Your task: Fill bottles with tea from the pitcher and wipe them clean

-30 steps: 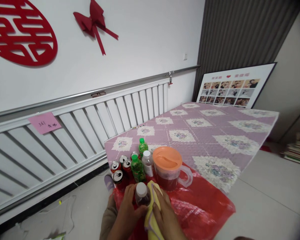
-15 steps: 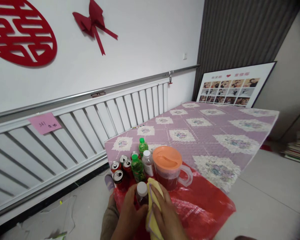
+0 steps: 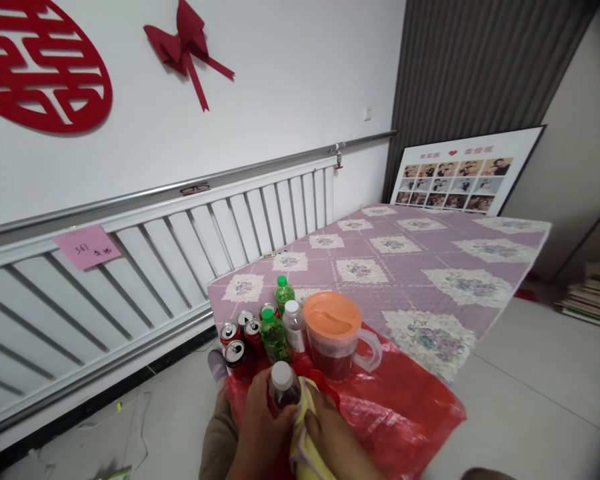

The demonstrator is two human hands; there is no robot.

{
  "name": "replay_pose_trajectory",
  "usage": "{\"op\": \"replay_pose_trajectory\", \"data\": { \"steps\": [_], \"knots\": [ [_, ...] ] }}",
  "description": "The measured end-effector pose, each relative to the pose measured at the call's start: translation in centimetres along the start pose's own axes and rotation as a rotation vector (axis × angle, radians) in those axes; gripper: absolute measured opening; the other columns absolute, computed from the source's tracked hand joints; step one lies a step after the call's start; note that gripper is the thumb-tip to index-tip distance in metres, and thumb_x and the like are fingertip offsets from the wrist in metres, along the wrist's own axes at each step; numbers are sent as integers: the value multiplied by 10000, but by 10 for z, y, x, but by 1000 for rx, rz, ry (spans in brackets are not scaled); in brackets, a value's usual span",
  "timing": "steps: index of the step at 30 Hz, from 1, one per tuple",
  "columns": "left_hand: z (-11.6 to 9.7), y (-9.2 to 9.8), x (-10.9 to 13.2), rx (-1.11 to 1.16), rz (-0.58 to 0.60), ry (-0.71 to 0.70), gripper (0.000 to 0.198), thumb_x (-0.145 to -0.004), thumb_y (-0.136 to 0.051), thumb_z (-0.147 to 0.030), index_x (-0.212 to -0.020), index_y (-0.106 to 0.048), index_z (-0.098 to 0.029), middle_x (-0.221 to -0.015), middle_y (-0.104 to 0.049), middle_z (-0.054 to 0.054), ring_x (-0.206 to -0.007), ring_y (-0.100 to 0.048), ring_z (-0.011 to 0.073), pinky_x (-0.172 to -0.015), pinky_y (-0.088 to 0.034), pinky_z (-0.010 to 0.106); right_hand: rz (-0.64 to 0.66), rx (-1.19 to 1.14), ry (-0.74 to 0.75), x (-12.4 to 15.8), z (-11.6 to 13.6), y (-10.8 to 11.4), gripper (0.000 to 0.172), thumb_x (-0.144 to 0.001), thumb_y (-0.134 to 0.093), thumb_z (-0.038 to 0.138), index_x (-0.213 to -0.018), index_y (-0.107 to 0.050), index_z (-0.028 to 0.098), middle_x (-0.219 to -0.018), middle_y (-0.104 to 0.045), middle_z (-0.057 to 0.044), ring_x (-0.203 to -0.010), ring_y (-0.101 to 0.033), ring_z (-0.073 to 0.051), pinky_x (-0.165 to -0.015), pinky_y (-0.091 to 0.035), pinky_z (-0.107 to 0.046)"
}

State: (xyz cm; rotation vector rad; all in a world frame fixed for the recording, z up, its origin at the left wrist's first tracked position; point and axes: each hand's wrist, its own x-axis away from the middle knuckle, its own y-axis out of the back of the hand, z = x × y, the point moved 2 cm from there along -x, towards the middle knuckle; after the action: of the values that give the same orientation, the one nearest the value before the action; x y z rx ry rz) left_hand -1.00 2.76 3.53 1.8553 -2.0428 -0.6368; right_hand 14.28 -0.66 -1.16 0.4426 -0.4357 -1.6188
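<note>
A clear plastic bottle with a white cap (image 3: 283, 387) stands close to me, and my left hand (image 3: 265, 423) is wrapped round its near side. My right hand (image 3: 333, 427) grips a yellow cloth (image 3: 306, 453) with a pale purple edge, pressed against the bottle's right side. Part of the cloth is hidden under that hand's fingers. Just beyond stand a green-capped bottle (image 3: 274, 337), another white-capped bottle (image 3: 295, 327) and a clear pitcher (image 3: 332, 357) with an orange lid (image 3: 333, 315). All rest on or beside a red plastic sheet (image 3: 405, 407).
Several opened drink cans (image 3: 235, 353) cluster at the left, with a second green-capped bottle (image 3: 284, 292) behind. A purple flowered cover (image 3: 405, 267) spreads toward the back. The white radiator (image 3: 180, 257) runs along the wall; a photo board (image 3: 455, 177) leans at the far right.
My right hand and the yellow cloth have moved lower along the bottle's right side, and the cloth is more bunched. My left hand still holds the bottle; the camera view has shifted slightly.
</note>
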Motion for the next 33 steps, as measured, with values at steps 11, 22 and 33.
{"op": "replay_pose_trajectory", "data": {
  "steps": [11, 22, 33],
  "knots": [
    [-5, -3, 9, -70, -57, 10, 501, -707, -636, -160, -1198, -535, -172, -1229, -648, 131, -1180, -598, 273, -1048, -444, 398, -60, 23, 177, 40, -2, -7, 573, -985, -396, 300, -1545, -283, 257, -1633, -249, -91, -1488, -273, -254, -1194, -320, -404],
    [-2, 15, 10, -61, 27, -92, 393, -870, -519, -258, -1241, -596, -153, -1277, -678, 144, -1211, -620, 255, -1073, -464, 402, -90, 69, -5, 18, -24, -21, 547, -953, -372, 232, -1493, -379, 143, -1550, -390, -177, -1453, -350, -290, -1189, -311, -495],
    [-8, 13, 8, -29, 6, -25, 380, -841, -530, -291, -1193, -585, -160, -1151, -696, 125, -1059, -653, 253, -968, -501, 382, -300, 56, 234, 37, 14, -27, 598, -978, -410, 288, -1547, -233, 342, -1668, 23, 10, -1521, -141, -295, -1205, -288, -444]
  ]
}}
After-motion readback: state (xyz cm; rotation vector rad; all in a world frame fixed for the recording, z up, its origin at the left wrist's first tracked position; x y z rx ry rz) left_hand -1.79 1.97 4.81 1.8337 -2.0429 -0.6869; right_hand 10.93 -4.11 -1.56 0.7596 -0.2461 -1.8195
